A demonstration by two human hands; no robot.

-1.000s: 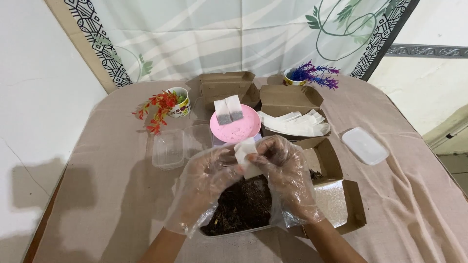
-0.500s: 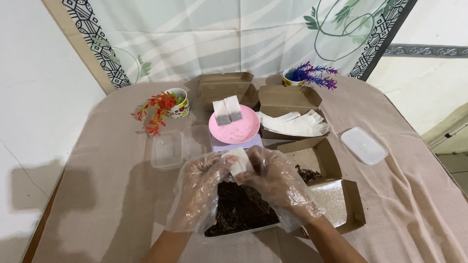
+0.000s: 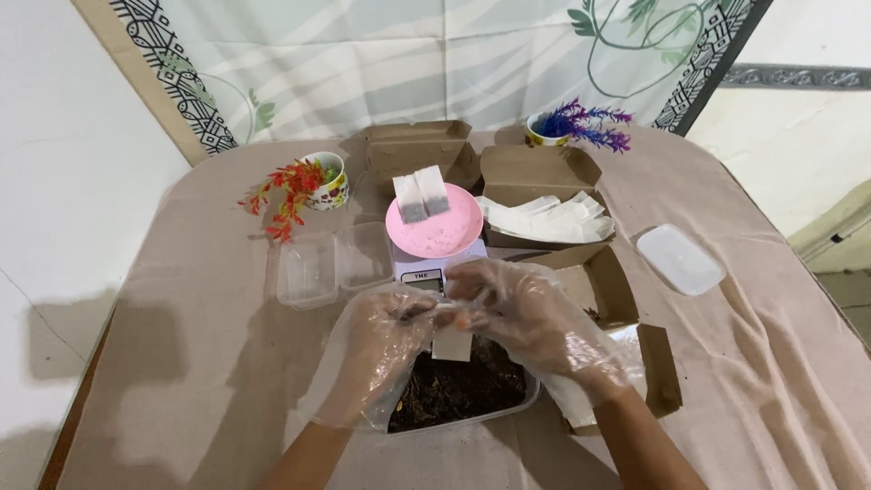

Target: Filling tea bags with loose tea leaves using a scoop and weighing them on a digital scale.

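Observation:
Both of my hands wear loose clear plastic gloves. My left hand [image 3: 381,349] and my right hand [image 3: 531,318] together pinch the top of a small white paper sachet [image 3: 451,345], which hangs over a clear tub of dark loose tea-like material [image 3: 463,395]. Just beyond my hands stands a small white scale [image 3: 425,272] with a pink plate [image 3: 445,234] on top. Two filled sachets [image 3: 421,195] lie at the plate's far edge.
A brown cardboard box [image 3: 544,177] at the back holds several empty white sachets [image 3: 544,220]. Two clear empty tubs [image 3: 331,265] sit left of the scale, a white lid [image 3: 680,259] lies at right. Two cups with artificial flowers [image 3: 299,189] [image 3: 581,125] stand on the beige cloth-covered table.
My hands have lowered toward the tub with the sachet, and now hold it by its top edge so that it hangs down.

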